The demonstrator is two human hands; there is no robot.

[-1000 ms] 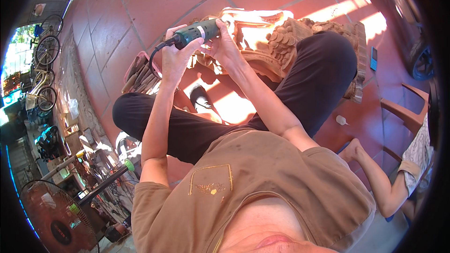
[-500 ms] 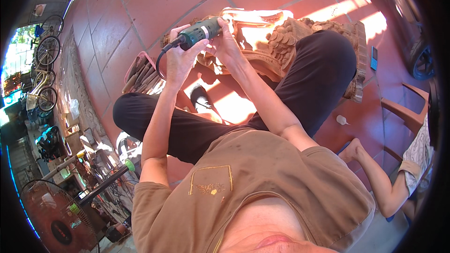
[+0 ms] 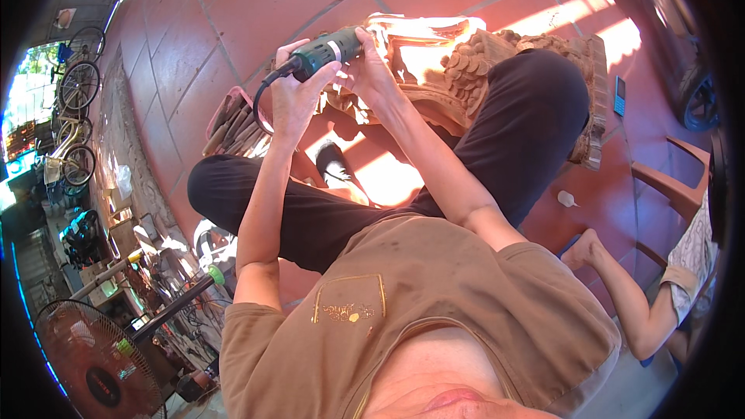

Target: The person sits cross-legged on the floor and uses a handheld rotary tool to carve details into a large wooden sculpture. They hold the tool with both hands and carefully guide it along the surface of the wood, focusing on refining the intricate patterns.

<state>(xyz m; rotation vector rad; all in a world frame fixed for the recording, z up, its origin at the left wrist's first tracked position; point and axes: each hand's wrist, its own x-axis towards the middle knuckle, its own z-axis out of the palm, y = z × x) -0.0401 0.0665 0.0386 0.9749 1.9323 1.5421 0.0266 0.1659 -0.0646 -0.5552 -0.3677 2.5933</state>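
Observation:
A green corded die grinder is held between both my hands above the carved wooden piece. My left hand wraps the cord end, its fingers behind and under the body. At the front end, my right hand grips the nose with its fingers closed; any bit there is hidden. The black cord loops down past my left wrist. Beyond my knees lies the carved wooden piece, with rounded, scale-like relief, partly in bright sunlight and partly hidden by my right knee.
A pink basket of chisel-like tools sits left of my feet. At lower left stands a fan. To the right are a phone, a small white bottle, a brown chair and another person's leg.
The grinder and both hands have shifted very slightly left. My grip looks the same.

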